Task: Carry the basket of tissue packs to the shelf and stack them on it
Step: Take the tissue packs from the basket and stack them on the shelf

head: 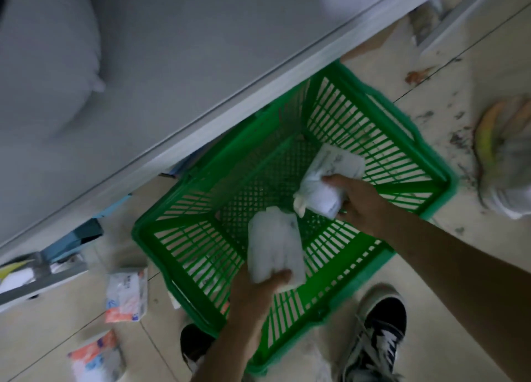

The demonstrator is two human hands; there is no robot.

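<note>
White tissue packs (274,246) clamped in both hands' fingers (283,275) above basket (382,140).

Tiled floor (431,266) — green basket (425,154), two tissue packs (126,295) beside it

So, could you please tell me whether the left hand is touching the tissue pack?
Touching: the head view shows the left hand gripping the tissue pack at its lower end.

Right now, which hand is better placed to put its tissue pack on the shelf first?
Probably the left hand: its tissue pack is already lifted above the green basket rim. The right hand holds its pack lower, inside the basket.
</note>
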